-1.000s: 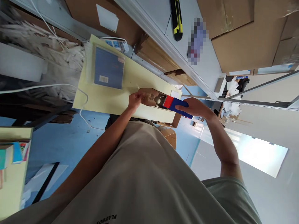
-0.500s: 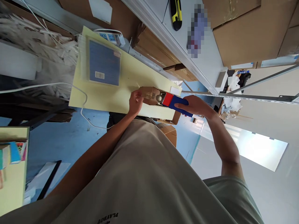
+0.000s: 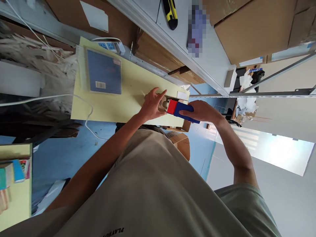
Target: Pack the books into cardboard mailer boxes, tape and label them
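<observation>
My left hand [image 3: 151, 105] lies over a small brown cardboard box [image 3: 161, 104], fingers along its far side and thumb along its near side. Most of this box is hidden under the hand; a pale round part [image 3: 165, 104] shows at its right end. My right hand [image 3: 198, 112] is closed around a long blue block-like piece [image 3: 184, 107] with a red section [image 3: 172, 106] at its left end. That red end meets the brown box's right end; whether it reaches inside cannot be made out. Both are above the pale yellow table [image 3: 133, 82].
A blue flat pack [image 3: 105, 72] with a barcode label lies on the table's left part, near a power strip [image 3: 108, 46]. A white cable [image 3: 85, 98] crosses the left edge. A yellow-black utility knife [image 3: 170, 14] lies on the grey shelf [image 3: 182, 39], beside large cartons [image 3: 254, 29].
My left hand has moved from the brown box's left end to over it, spanning its sides. My right hand keeps its hold on the blue and red piece. The view has shifted slightly.
</observation>
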Available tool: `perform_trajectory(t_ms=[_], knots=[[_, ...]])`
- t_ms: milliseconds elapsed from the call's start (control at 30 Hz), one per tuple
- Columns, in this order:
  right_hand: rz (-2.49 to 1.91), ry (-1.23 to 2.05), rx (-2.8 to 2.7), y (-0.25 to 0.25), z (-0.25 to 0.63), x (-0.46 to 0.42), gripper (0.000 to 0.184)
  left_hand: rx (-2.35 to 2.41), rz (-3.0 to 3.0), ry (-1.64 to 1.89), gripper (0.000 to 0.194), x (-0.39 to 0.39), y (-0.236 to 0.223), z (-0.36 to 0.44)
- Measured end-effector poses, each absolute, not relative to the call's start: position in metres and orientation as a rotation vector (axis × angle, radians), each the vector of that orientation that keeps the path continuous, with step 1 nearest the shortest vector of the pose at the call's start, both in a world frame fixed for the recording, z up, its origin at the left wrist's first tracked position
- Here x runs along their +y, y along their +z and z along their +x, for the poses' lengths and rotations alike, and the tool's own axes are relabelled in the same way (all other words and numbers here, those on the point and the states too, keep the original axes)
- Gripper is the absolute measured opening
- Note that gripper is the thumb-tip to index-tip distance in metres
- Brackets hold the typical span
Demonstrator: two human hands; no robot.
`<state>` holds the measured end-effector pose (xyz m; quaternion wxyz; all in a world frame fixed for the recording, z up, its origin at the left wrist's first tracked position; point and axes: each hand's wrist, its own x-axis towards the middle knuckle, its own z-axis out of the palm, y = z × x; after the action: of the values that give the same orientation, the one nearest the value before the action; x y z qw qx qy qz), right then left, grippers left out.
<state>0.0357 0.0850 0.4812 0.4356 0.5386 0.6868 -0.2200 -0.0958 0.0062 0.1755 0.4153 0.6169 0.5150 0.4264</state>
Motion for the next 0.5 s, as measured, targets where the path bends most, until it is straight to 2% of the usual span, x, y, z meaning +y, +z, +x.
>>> perform_trajectory(t_ms=[133,233,333,500], knots=[[1.32,-0.501,1.74,0.48,0.036,0.086,0.059,1.276,1.708,0.973,0.055,0.022,0.188,-0.099],[1.29,-0.485,1.779,0.477,0.039,0.088,0.062,1.31,1.732,0.921,0.035,0.024,0.182,-0.09],[1.258,-0.505,1.796,0.472,0.05,0.094,0.067,1.351,1.612,0.958,0.031,0.023,0.168,-0.082],[1.24,-0.578,1.735,0.456,0.091,0.115,0.069,1.342,1.518,1.009,0.039,0.018,0.153,-0.086]])
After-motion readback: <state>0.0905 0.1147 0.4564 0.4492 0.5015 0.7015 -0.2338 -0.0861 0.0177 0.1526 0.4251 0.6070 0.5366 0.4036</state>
